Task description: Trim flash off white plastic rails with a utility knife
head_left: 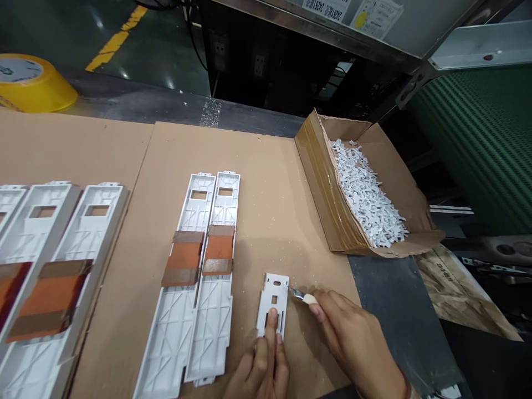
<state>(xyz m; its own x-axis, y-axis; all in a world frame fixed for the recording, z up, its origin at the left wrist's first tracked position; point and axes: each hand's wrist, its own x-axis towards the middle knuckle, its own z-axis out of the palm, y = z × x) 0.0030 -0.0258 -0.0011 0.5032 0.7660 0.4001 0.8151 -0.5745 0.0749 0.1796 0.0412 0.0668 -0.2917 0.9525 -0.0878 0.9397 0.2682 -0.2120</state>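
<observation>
My right hand (353,338) is shut on a craft knife (303,296) with a cream handle. Its small blade touches the upper right edge of a small white plastic part (272,302). That flat part has rectangular cut-outs and lies on a brown cardboard sheet (257,166). My left hand (258,366) pins its lower end, with the fingers on top and hiding part of it. Two long white plastic panels (214,327) lie side by side left of my hands, each crossed by an orange-brown band (219,249).
An open cardboard box (320,183) at the back right holds a heap of small white plastic pieces (366,191). Several similar banded panels (66,233) lie at the left. A yellow tape roll (29,83) sits at the far left, and a dark mat (399,316) lies at the right.
</observation>
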